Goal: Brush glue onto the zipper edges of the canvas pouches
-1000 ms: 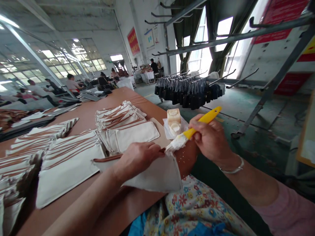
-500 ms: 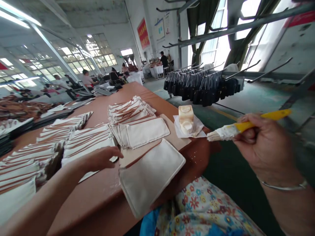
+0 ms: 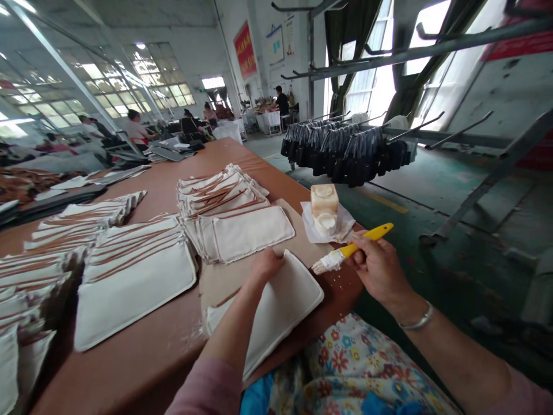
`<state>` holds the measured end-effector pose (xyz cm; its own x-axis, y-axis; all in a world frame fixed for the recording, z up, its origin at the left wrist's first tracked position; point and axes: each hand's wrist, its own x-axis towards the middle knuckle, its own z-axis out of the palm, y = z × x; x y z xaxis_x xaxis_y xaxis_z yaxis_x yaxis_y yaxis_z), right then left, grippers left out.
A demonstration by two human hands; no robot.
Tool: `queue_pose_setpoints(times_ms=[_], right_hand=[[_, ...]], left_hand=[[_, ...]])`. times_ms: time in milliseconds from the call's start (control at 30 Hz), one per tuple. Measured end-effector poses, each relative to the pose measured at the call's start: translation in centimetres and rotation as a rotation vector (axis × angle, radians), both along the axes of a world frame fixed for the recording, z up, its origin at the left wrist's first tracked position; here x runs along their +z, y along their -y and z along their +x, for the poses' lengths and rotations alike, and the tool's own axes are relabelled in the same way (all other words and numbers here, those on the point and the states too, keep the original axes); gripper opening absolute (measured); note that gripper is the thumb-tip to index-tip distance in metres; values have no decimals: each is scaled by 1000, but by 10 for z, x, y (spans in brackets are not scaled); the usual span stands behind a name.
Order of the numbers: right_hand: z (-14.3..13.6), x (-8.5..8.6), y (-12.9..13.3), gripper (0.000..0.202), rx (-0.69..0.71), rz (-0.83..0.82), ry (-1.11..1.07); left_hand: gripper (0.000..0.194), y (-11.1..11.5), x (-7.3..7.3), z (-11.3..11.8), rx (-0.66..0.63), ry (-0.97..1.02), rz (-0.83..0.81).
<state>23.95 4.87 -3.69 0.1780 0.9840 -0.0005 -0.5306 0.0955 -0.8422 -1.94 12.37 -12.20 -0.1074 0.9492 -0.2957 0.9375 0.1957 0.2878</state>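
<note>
My right hand is closed around the yellow handle of a brush, whose bristles are coated in white paste and point left. My left hand grips the upper edge of a white stitched fabric panel at the table's near edge; its fingertips are partly hidden. Under that panel lies a tan board. Just beyond, a fanned pile of white panels with brown edges rests on the board. A whitish container stands on a paper sheet at the table's right edge.
More panel stacks cover the left of the brown table, with dark sheets behind. Black items hang from a metal rack at right. Several people sit at far workstations. A floral cloth covers my lap.
My left hand has moved right from beside the stack onto the front panel and grips its edge. My right hand has brought the brush left and down, near the panel's right corner.
</note>
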Motion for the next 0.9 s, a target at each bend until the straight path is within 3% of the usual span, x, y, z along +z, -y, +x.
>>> queue_pose_setpoints(times_ms=[167,267,333,500,667,800,900], right_hand=[[0,-32,-22,21,-57,120,225],[-1,-41,-33,22,-86,160,325],[-1,-39,-35,24,-92,184,361],[-2,-27,-32,24,-55,286,498],[-9,-19,-31,23,-4,353,658],[-2,-7,-26,24,-103,372,692],[3,-1,-17,28,-71,408,697]], left_hand=[[22,-2,-3,3,21,106,-1],[21,9,2,5,23,198,29],[20,22,8,8,12,296,63],[39,64,32,18,-56,588,71],[37,96,58,31,-47,931,23],[36,106,67,36,-12,982,16],[36,110,66,40,-13,936,15]])
